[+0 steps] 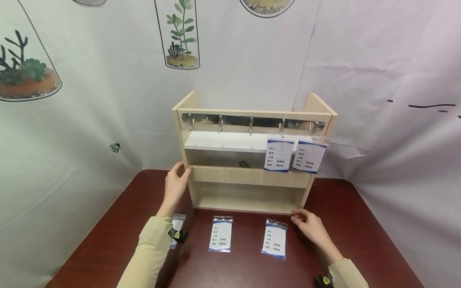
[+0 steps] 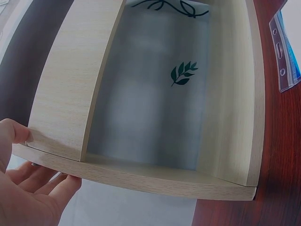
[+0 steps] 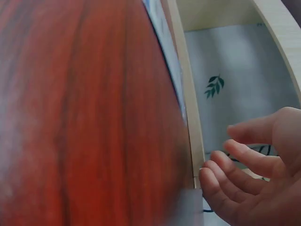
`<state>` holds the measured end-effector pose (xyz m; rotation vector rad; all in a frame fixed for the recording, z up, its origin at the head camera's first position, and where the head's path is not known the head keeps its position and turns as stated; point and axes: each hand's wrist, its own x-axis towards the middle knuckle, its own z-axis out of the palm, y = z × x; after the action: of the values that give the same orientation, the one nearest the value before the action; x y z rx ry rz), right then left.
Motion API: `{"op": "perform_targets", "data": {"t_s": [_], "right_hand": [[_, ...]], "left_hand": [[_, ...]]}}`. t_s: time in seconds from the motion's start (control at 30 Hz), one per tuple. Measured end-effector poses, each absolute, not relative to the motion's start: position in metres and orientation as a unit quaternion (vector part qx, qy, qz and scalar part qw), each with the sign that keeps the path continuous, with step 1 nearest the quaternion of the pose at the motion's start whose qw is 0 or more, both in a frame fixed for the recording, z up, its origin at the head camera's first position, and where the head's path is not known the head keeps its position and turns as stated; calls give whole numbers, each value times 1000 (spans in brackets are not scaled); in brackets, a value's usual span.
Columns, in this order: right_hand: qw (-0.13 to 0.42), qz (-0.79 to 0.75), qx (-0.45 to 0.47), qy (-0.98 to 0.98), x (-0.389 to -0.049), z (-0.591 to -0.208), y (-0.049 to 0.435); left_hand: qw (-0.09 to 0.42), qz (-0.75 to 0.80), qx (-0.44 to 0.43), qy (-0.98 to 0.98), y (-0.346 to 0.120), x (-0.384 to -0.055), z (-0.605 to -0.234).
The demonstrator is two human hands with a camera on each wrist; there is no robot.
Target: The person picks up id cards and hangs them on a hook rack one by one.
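Note:
A pale wooden shelf rack [image 1: 248, 177] stands on the table. My left hand [image 1: 175, 185] grips its left side panel. In the left wrist view the thumb rests on the front of the wood and the fingers [image 2: 66, 190] lie against the panel's outer side. Beside the rack's lower right corner is my right hand [image 1: 310, 226], fingers [image 3: 216, 188] loosely bent and holding nothing; whether they touch the wood I cannot tell. Two clear-sleeved name badges, one [image 1: 279, 154] left of the other [image 1: 309, 156], hang from hooks at the rack's right.
On the dark red table [image 1: 237, 272] lie a badge [image 1: 221, 235] near the middle, another badge [image 1: 274, 239] to its right, and a third badge [image 1: 179, 221] partly hidden by my left sleeve. A metal hook rail [image 1: 235, 121] spans the rack's top. Behind hangs a plant-printed white cloth [image 1: 248, 68].

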<state>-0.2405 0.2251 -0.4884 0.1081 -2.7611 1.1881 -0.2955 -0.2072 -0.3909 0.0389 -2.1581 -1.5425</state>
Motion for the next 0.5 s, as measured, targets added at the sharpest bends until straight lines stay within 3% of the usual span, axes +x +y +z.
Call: {"op": "perform_targets", "data": {"t_s": [0.5], "right_hand": [[14, 382, 69, -922, -246, -490, 222]], "left_hand": [[245, -563, 15, -789, -207, -295, -391]]}}
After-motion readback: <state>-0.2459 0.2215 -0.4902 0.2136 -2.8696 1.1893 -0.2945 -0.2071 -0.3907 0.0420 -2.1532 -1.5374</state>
